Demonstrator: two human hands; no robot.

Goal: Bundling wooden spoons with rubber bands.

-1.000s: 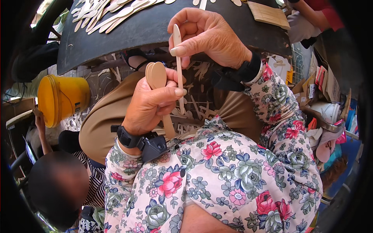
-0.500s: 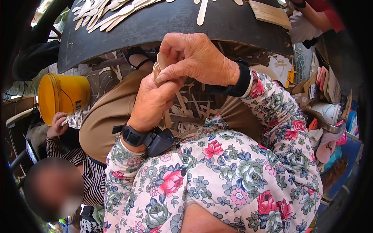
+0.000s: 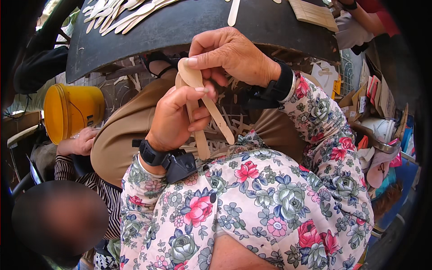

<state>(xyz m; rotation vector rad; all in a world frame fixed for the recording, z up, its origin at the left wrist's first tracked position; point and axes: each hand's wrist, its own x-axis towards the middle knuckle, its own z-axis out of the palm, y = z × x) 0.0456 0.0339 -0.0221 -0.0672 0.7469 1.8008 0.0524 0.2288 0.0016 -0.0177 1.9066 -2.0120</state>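
Two pale wooden spoons are fanned apart in my left hand [image 3: 168, 119], which is closed round their necks. The front wooden spoon [image 3: 219, 120] slants down to the right, its bowl uppermost. Behind it, the rear wooden spoon [image 3: 200, 145] hangs more upright, its bowl partly hidden by the front one. My right hand [image 3: 238, 56] pinches the top rim of the front spoon's bowl between thumb and fingers. Both hands are above my lap, just on the near side of the table.
A dark table [image 3: 180, 27] bears a heap of wooden spoons [image 3: 119, 15] and a stacked bundle of wooden pieces [image 3: 311, 15]. A yellow bucket [image 3: 83, 108] stands left, beside another person's hand [image 3: 83, 141]. Cardboard boxes [image 3: 382, 96] lie right; wooden scraps litter the floor.
The spoons have turned and fanned apart, their handles now showing below my left hand. My right hand has risen slightly and shifted right. The other person's hand has moved right, toward my knee.
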